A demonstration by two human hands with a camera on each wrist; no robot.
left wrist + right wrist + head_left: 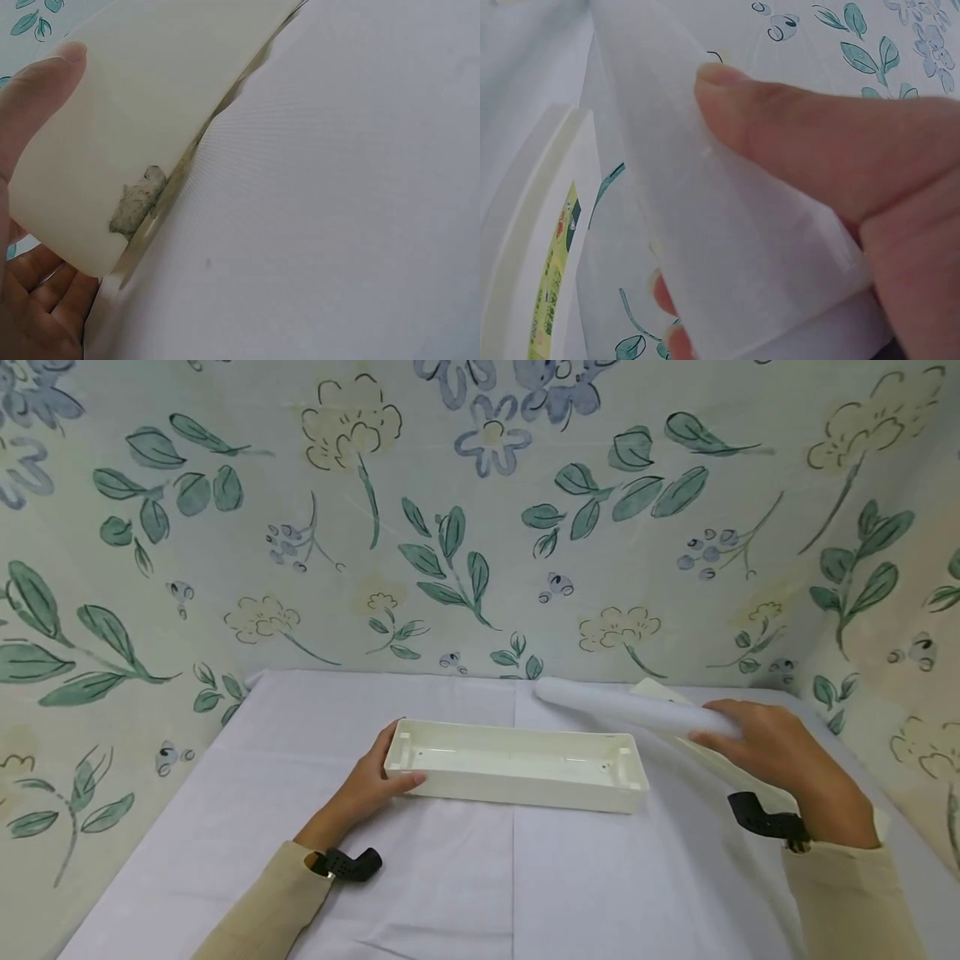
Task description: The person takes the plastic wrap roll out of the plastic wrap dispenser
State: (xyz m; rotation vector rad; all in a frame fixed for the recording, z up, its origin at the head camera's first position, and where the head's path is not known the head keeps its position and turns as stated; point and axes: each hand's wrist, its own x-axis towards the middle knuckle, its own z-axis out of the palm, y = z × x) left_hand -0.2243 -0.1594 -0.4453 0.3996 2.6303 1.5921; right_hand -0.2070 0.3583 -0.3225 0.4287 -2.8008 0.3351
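Note:
My left hand (371,785) grips the left end of a long cream plastic box (517,789) lying with its open side up. The thumb presses the front wall; the other fingers go behind the end. In the left wrist view, a grey smudged patch (139,202) marks the wall near its lower edge. My right hand (772,756) holds a whitish roll of cling film (622,706) by its right end, thumb along the near side. The roll slants over the table, its far end pointing left. In the right wrist view, translucent film (727,247) wraps a white core.
Partly hidden under my right hand and the roll, a long cream strip-like lid (720,764) lies slanted on the table. Its label (555,277) is yellow-green. A white cloth (450,877) covers the table, and a flowered curtain (480,527) hangs behind it.

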